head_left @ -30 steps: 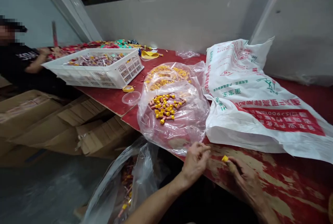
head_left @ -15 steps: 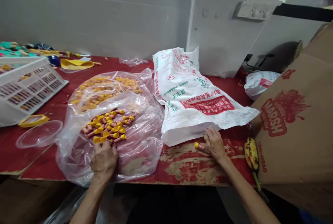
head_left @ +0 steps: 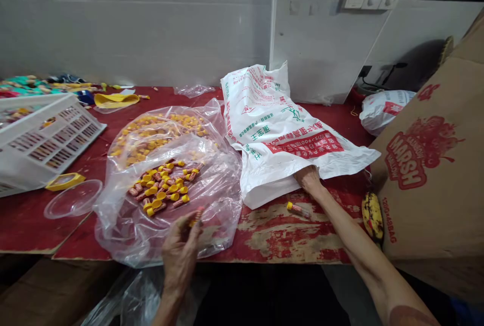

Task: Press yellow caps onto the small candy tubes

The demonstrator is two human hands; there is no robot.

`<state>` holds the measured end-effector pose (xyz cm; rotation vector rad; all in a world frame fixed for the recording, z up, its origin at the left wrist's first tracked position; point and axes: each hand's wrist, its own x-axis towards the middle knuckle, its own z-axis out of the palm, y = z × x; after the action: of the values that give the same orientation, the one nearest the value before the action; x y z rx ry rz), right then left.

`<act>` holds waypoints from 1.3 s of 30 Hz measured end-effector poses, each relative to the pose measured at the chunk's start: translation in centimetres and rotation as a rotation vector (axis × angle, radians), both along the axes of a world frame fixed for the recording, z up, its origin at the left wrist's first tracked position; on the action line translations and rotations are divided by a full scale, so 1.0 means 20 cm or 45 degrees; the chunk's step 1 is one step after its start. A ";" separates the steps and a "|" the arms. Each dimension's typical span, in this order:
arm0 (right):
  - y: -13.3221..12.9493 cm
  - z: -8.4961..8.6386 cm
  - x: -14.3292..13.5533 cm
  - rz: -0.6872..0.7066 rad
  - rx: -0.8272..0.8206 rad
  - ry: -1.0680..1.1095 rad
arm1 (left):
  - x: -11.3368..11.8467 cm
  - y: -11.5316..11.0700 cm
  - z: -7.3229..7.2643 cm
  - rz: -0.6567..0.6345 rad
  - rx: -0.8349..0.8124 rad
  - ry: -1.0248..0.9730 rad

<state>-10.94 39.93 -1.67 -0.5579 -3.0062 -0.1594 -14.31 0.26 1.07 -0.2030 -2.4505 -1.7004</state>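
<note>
1. Two bare hands of yours are in view at the near edge of the worn red-painted wooden table (head_left: 295, 237).
2. Your left hand (head_left: 181, 250) is raised over the near rim of the clear crumpled plastic bag (head_left: 212, 189), fingers loosely curled; a small reddish piece (head_left: 198, 213) sits at its fingertips, pinched lightly as far as you can tell.
3. Inside that bag lies a heap of small red tubes with yellow caps (head_left: 164, 189), just beyond your left hand, and farther back a second layer of loose yellow caps (head_left: 151, 131).
4. Your right hand (head_left: 309, 178) reaches forward with its fingers tucked under the edge of the white woven sack printed in red and green (head_left: 287, 139); how far the hand is spread cannot be told, since the sack hides the fingers.
5. One single yellow-capped red tube (head_left: 298, 209) lies loose on the table, just beside your right wrist and apart from both hands.
6. A white slotted plastic crate (head_left: 49, 137) stands at the far left, with a clear round plastic lid (head_left: 73, 199) and a yellow hexagonal ring (head_left: 65, 181) in front of it.
7. A brown cardboard box with red print (head_left: 427, 164) leans in at the right, with a spotted overripe banana (head_left: 372, 215) against its lower edge.
</note>
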 end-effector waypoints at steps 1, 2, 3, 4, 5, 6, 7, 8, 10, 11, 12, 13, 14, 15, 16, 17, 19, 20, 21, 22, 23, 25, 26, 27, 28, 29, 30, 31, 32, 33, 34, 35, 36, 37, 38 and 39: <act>0.00 0.01 0.01 0.013 0.000 0.018 | 0.06 0.05 0.00 -0.115 0.146 -0.115; 0.00 0.03 0.02 0.028 -0.002 0.045 | 0.11 0.10 0.00 -0.205 0.260 -0.221; -0.01 0.04 0.03 0.048 -0.008 0.079 | 0.16 0.14 -0.01 -0.272 0.347 -0.315; -0.02 0.06 0.05 0.072 -0.016 0.121 | 0.20 0.19 -0.02 -0.311 0.422 -0.398; -0.04 0.08 0.08 0.097 -0.028 0.170 | 0.23 0.23 -0.03 -0.333 0.502 -0.477; -0.07 0.09 0.10 0.125 -0.046 0.223 | 0.26 0.26 -0.04 -0.336 0.592 -0.548; -0.11 0.11 0.14 0.159 -0.070 0.275 | 0.29 0.29 -0.04 -0.323 0.687 -0.605; -0.15 0.11 0.18 0.201 -0.100 0.318 | 0.31 0.31 -0.05 -0.298 0.779 -0.648; -0.28 0.12 0.29 0.331 -0.192 0.360 | 0.35 0.34 -0.06 -0.245 0.912 -0.694; -0.35 0.11 0.35 0.437 -0.264 0.367 | 0.37 0.35 -0.06 -0.243 0.940 -0.709; -0.42 0.10 0.42 0.558 -0.347 0.376 | 0.39 0.37 -0.06 -0.263 0.945 -0.725; -0.48 0.10 0.47 0.680 -0.429 0.395 | 0.41 0.38 -0.06 -0.298 0.934 -0.742; -0.54 0.09 0.52 0.769 -0.487 0.420 | 0.43 0.39 -0.07 -0.337 0.912 -0.758; -0.60 0.08 0.56 0.824 -0.533 0.441 | 0.44 0.40 -0.07 -0.375 0.880 -0.769; -0.64 0.08 0.59 0.840 -0.561 0.451 | 0.46 0.41 -0.07 -0.401 0.845 -0.773; -0.68 0.08 0.60 0.826 -0.570 0.445 | 0.48 0.43 -0.07 -0.415 0.810 -0.768; -0.74 0.08 0.61 0.794 -0.596 0.423 | 0.52 0.44 -0.06 -0.437 0.737 -0.734; -0.76 0.08 0.61 0.783 -0.604 0.418 | 0.54 0.45 -0.06 -0.446 0.704 -0.712; -0.78 0.08 0.60 0.769 -0.608 0.423 | 0.56 0.45 -0.05 -0.454 0.678 -0.695; -0.80 0.07 0.60 0.746 -0.613 0.441 | 0.58 0.46 -0.04 -0.460 0.657 -0.691; -0.81 0.06 0.60 0.708 -0.616 0.462 | 0.60 0.46 -0.03 -0.465 0.642 -0.699; -0.85 0.02 0.61 0.611 -0.608 0.499 | 0.63 0.46 -0.02 -0.473 0.637 -0.736; -0.86 0.00 0.61 0.568 -0.595 0.510 | 0.65 0.45 -0.02 -0.481 0.639 -0.752; -0.88 -0.02 0.62 0.535 -0.579 0.515 | 0.66 0.45 -0.03 -0.486 0.643 -0.760; -0.89 -0.03 0.62 0.511 -0.564 0.511 | 0.67 0.45 -0.04 -0.489 0.648 -0.763; -0.90 -0.05 0.62 0.494 -0.556 0.505 | 0.67 0.45 -0.05 -0.491 0.654 -0.766; -0.91 -0.06 0.62 0.481 -0.552 0.504 | 0.67 0.45 -0.05 -0.493 0.658 -0.769; -0.91 -0.06 0.62 0.475 -0.546 0.506 | 0.67 0.45 -0.06 -0.502 0.661 -0.772; -0.91 -0.06 0.61 0.475 -0.550 0.514 | 0.67 0.45 -0.06 -0.525 0.664 -0.774; -0.91 -0.06 0.60 0.480 -0.577 0.521 | 0.66 0.45 -0.06 -0.567 0.665 -0.775; -0.90 -0.05 0.60 0.483 -0.631 0.521 | 0.65 0.44 -0.04 -0.619 0.661 -0.769; -0.87 -0.03 0.60 0.466 -0.695 0.527 | 0.62 0.43 -0.02 -0.665 0.647 -0.744; -0.83 -0.01 0.60 0.425 -0.757 0.539 | 0.59 0.42 0.00 -0.686 0.619 -0.685; -0.78 0.00 0.61 0.356 -0.810 0.544 | 0.54 0.40 0.02 -0.670 0.572 -0.586; -0.70 0.02 0.61 0.251 -0.811 0.577 | 0.48 0.37 0.04 -0.609 0.490 -0.449; -0.62 0.03 0.62 0.141 -0.779 0.584 | 0.41 0.33 0.06 -0.495 0.344 -0.279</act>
<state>1.45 27.62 -1.10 -0.3880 -2.5799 0.8008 -6.13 6.89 2.30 -0.5123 -2.4068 -2.3055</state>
